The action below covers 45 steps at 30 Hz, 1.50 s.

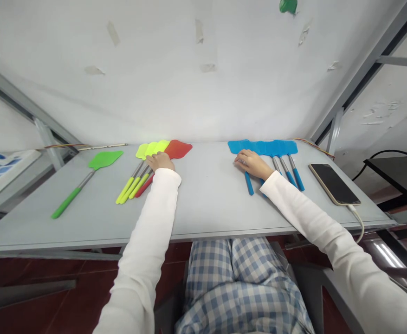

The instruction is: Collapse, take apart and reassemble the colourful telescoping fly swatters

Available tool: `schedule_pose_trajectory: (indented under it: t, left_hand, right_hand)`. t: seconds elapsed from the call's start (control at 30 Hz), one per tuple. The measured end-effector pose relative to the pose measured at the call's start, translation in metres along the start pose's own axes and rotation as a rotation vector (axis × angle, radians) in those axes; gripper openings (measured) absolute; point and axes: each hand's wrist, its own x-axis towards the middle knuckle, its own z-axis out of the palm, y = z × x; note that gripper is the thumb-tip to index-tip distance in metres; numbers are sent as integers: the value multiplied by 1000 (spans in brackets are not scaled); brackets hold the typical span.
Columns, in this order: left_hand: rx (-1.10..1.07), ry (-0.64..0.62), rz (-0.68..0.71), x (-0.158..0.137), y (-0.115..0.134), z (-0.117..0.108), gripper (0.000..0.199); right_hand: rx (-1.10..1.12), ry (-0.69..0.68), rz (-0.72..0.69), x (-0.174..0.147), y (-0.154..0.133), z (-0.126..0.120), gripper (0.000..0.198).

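Note:
My left hand (160, 161) rests on the shafts of a fanned bunch of fly swatters, several yellow ones (151, 149) and a red one (178, 148), at the table's far middle-left. My right hand (252, 162) lies over the metal shafts of several blue fly swatters (266, 147) at the far middle-right, fingers curled on them. A single green fly swatter (103, 160) lies apart to the left, touched by neither hand. Whether either hand truly grips a shaft is unclear.
A grey table (206, 199) stands against a white wall. A phone (333, 183) with a charging cable lies face up at the right end. A blue and white tray (1, 169) sits on a lower surface at the left. Metal frame posts rise on both sides.

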Motion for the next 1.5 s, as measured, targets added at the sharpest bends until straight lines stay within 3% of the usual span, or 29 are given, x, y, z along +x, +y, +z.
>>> schedule_pose_trajectory:
  t: [0.1,0.3,0.4,0.53,0.63,0.83,1.1,1.23,1.37,1.5]
  left_hand:
    - [28,-24,-54,-5,17,9,35]
    - [-169,-79,538,-45,68,16,34]
    - [-224,-62,712,-61,82,19,29]
    - [-274,60,885,-61,84,28,24]
    - [-240,145,918,-55,82,35,24]
    - [-32,183,885,-50,80,27,37]
    - [-96,212,861,-25,52,10,36]
    - [-36,229,835,-32,54,11,36]
    - [6,249,886,-47,68,18,44]
    - [8,253,953,-49,72,18,49]
  right_hand:
    - [-84,119,-57,0,-17,-10,33]
    - [-211,135,-153,5,-54,-11,48]
    - [-279,130,-160,6,-56,-6,49]
    - [-359,149,-104,6,-48,-7,39]
    - [-433,159,-88,5,-40,-12,31]
    - [-525,217,-64,4,-19,-21,27]
    - [-534,341,151,-2,27,-36,33]
    - [-499,304,122,0,2,-30,28]
    - [-397,45,-39,8,-33,-17,27]
    - [-317,-2,-127,14,-31,-16,29]
